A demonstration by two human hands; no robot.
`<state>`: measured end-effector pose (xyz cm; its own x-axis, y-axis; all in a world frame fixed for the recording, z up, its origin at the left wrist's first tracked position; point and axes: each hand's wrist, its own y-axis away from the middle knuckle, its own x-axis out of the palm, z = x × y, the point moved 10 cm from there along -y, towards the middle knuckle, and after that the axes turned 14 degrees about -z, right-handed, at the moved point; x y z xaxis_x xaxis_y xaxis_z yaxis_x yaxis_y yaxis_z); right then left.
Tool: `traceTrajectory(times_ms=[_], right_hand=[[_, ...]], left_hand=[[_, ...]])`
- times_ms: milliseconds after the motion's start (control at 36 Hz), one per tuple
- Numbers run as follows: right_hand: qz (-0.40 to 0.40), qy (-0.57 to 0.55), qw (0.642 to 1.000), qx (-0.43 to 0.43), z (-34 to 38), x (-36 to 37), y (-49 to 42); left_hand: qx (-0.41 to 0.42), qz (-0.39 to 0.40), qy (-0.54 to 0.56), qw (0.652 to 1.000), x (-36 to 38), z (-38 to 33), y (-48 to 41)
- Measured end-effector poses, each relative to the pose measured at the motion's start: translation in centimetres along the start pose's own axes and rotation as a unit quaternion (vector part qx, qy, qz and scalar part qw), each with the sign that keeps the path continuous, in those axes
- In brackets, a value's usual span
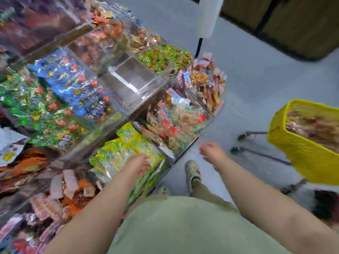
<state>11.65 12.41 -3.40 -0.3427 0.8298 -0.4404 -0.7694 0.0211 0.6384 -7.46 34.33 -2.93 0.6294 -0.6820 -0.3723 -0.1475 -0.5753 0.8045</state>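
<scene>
Broadly, a tiered display stand [60, 40] of clear bins fills the left half of the view, far to near, all of it smeared by motion blur. Grey floor [256, 85] takes the right half. On the right, a yellow basket [302, 162] sits on a wheeled trolley frame [264, 153]. Brownish goods lie inside, too blurred to name. Far right, dark wooden units [293, 24]. A white post [209, 17] stands far, just beyond the stand's corner.

Bins, far to near:
- lime-and-orange sweets [163, 57]
- a clear bin [132, 79] in the middle, its base showing
- blue packets [73, 79] to its left, green packets [27, 105] further left
- mixed red and tan packets [176, 123] at the right corner

Low in the stand near that corner, the yellow-green packets [119, 147] lie heaped in their own bin. It sits between the red-and-tan bin on the right and orange-and-pink wrappers [55, 198] on the near left.

Left hand [139, 165] lies on the near right edge of the yellow-green packets, palm down, fingers pointing into the heap. Blur hides whether they pinch a packet; cannot tell.

Right hand [211, 153] hangs over the floor just right of the stand's corner, apart from every bin. Fingers loosely bent, nothing in it.

Both forearms bare. Just near of the right hand, a pale shoe [192, 173] on the floor.
</scene>
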Motion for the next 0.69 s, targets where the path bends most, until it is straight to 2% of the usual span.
traceTrajectory(times_ms=[167, 333, 444, 694], right_hand=[[-0.1, -0.055, 0.978, 0.177, -15.7, -10.4, 3.2], [-0.134, -0.113, 0.933, 0.314, -26.7, -16.6, 7.3], [-0.151, -0.16, 0.916, 0.334, -29.4, -21.2, 7.1], [-0.196, -0.211, 0.903, 0.319, -32.6, -32.5, 3.2]], left_hand=[[-0.008, 0.061, -0.117, 0.991, 5.7, 4.4, -0.2], [-0.006, 0.091, -0.234, 0.968, 12.0, 5.5, 0.9], [0.016, 0.087, -0.276, 0.957, 16.3, 4.6, 1.7], [0.101, 0.087, -0.335, 0.933, 29.0, 3.2, 5.8]])
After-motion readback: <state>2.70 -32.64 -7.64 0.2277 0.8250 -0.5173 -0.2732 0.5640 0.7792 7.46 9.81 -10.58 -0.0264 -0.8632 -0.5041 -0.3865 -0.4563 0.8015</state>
